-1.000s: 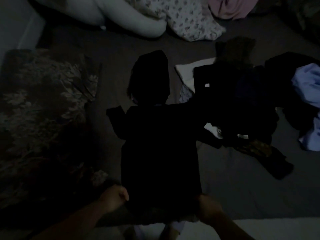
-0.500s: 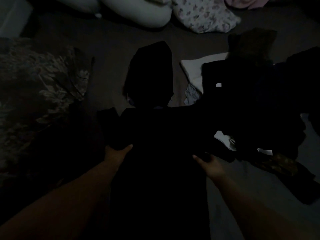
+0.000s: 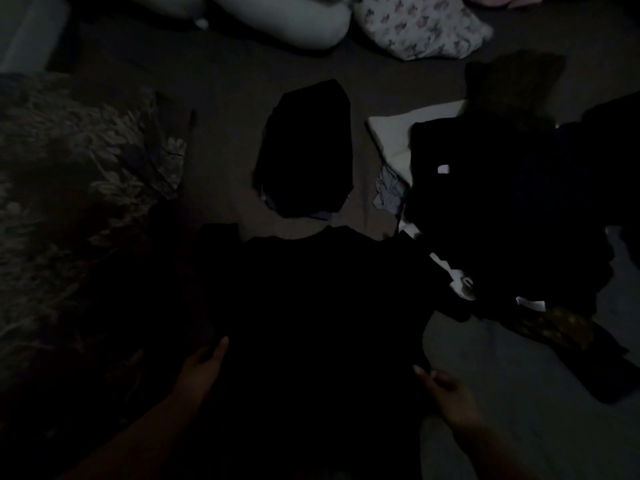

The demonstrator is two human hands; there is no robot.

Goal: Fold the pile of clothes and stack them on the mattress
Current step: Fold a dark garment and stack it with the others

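A black shirt (image 3: pixel 322 306) lies spread flat on the dark mattress (image 3: pixel 519 393) in front of me, collar away from me. My left hand (image 3: pixel 202 367) rests at the shirt's left edge, fingers stretched forward along the fabric. At its right edge, my right hand (image 3: pixel 448 391) lies with loosely straight fingers touching the cloth. Beyond the collar sits a folded black stack (image 3: pixel 308 150). The unfolded pile of dark clothes (image 3: pixel 502 209) lies to the right. The light is very dim, so the finger detail is faint.
A floral patterned blanket (image 3: pixel 69 202) fills the left side. A pale pillow (image 3: pixel 277 19) and a printed cushion (image 3: pixel 422 29) lie at the far edge. A white garment (image 3: pixel 394 133) and a yellowish patterned piece (image 3: pixel 561 327) poke out of the pile.
Both hands have slid back toward me along the shirt's sides from the sleeve area. The view has tipped slightly forward and grown darker.
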